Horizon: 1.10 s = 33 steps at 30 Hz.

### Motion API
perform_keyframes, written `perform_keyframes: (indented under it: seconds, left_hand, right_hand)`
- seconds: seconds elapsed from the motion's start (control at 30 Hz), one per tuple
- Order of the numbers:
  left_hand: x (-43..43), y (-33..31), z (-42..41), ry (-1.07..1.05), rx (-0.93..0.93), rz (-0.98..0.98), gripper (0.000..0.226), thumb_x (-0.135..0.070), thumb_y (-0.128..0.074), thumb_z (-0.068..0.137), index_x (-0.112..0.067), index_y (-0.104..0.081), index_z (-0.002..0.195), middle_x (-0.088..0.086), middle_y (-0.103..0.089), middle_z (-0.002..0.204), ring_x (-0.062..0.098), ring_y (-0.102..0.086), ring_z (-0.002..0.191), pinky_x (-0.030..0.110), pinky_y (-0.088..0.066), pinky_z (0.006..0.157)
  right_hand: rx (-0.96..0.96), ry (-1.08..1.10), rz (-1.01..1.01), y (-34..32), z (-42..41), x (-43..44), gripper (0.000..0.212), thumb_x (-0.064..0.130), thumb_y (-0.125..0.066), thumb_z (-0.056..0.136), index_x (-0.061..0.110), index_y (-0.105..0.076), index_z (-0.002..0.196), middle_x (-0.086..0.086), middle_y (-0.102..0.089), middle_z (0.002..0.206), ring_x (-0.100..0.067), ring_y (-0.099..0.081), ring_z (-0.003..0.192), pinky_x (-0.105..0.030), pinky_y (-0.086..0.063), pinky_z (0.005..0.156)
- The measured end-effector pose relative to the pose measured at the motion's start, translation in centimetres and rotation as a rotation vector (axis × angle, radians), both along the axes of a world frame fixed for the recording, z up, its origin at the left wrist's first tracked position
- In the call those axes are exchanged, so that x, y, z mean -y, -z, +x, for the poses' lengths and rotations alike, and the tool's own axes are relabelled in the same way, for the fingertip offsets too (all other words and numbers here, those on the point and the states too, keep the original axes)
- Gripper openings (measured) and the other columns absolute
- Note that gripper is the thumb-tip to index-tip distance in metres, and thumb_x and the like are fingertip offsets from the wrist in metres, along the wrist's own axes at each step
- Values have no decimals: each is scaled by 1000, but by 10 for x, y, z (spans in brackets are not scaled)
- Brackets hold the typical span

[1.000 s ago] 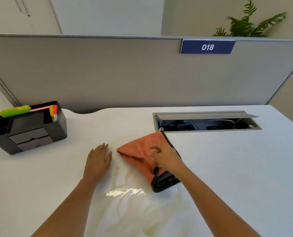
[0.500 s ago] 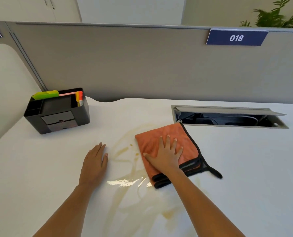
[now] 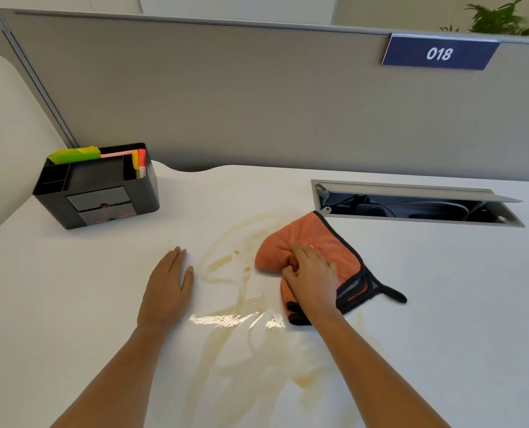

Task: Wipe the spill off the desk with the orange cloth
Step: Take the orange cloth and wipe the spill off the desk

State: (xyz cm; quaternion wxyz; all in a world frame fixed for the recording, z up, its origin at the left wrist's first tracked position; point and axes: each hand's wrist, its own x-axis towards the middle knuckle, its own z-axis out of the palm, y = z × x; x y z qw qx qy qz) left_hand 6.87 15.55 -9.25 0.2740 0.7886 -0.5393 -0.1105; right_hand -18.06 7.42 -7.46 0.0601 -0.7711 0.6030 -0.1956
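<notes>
An orange cloth (image 3: 324, 242) with a black trim lies bunched on the white desk (image 3: 442, 304), right of centre. My right hand (image 3: 312, 278) presses on it with curled fingers gripping the fabric. A yellowish spill (image 3: 235, 307) spreads in streaks and a glossy puddle from beside the cloth down toward the front of the desk. My left hand (image 3: 167, 285) rests flat on the desk just left of the spill, fingers together, holding nothing.
A black desk organiser (image 3: 99, 188) with bright sticky notes stands at the back left. An open cable hatch (image 3: 411, 203) is sunk into the desk behind the cloth. A grey partition (image 3: 257, 103) with an "018" sign (image 3: 439, 54) closes the far edge.
My right hand went from lying flat with spread fingers on the cloth to curling and bunching it. The cloth's left edge has gathered up. My left hand stayed put.
</notes>
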Motion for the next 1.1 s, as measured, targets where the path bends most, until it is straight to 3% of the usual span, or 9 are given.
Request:
perform_keyframes:
  seconds: [0.07,0.13,0.27,0.37,0.57,0.73,0.87,0.93,1.1]
  left_hand:
    - [1,-1,0,-1,9,-3,45,-24,-38,96,-10,-38,140,5,-35,151,19,-27,142,36,-19,119]
    - [1,-1,0,-1,18,-4,45,-23,-38,96,-10,-39,140,5,-35,151,19,-27,141,36,-19,119]
    - [1,0,0,2,24,-7,45,-23,-37,96,-11,-38,140,4,-34,151,19,-27,142,35,-18,119]
    - [1,1,0,6,32,-6,46,-24,-36,96,-11,-38,140,5,-34,152,19,-26,142,35,-18,119]
    - [1,0,2,15,23,-29,44,-19,-39,96,-7,-42,137,9,-38,149,22,-30,140,36,-20,118]
    - [1,0,2,15,24,-23,43,-19,-39,96,-7,-42,137,8,-37,150,22,-30,140,35,-18,119]
    - [1,2,2,17,35,-23,43,-19,-38,96,-6,-42,137,9,-37,150,22,-29,140,35,-18,119]
    - [2,1,2,18,33,-23,44,-19,-37,96,-6,-41,138,8,-37,150,22,-29,141,34,-17,119]
    - [-2,-3,-1,33,39,-2,43,-15,-35,97,-4,-40,138,10,-35,150,23,-28,141,34,-16,119]
  right_hand:
    - [21,-28,-61,3,-19,-7,45,23,-54,81,27,-55,126,2,-64,121,-20,-60,109,-38,-42,87]
    - [-3,11,-80,4,-34,-2,49,26,-55,80,29,-52,128,1,-61,124,-19,-59,105,-39,-42,87]
    - [-34,246,92,1,-33,33,62,39,-45,84,25,-30,143,-11,-28,152,-30,-27,139,-54,-23,108]
    - [-53,238,172,1,-15,48,65,43,-39,88,19,-25,147,-13,-19,157,-31,-10,145,-55,-8,116]
    - [-35,-158,148,2,-31,1,60,30,-43,86,25,-31,145,-1,-28,155,-19,-19,145,-40,-7,119]
    - [53,8,83,4,-79,-2,56,22,-49,84,22,-42,139,-4,-40,149,-22,-33,139,-39,-20,116]
    - [29,197,96,-1,-74,29,54,24,-44,90,11,-36,142,-10,-35,151,-27,-25,142,-42,-17,119]
    - [30,157,97,-1,-58,27,55,24,-44,90,11,-35,143,-11,-34,151,-27,-24,143,-42,-18,119]
    - [67,-202,138,5,-46,-38,59,22,-49,82,23,-40,140,0,-37,150,-19,-27,142,-35,-19,117]
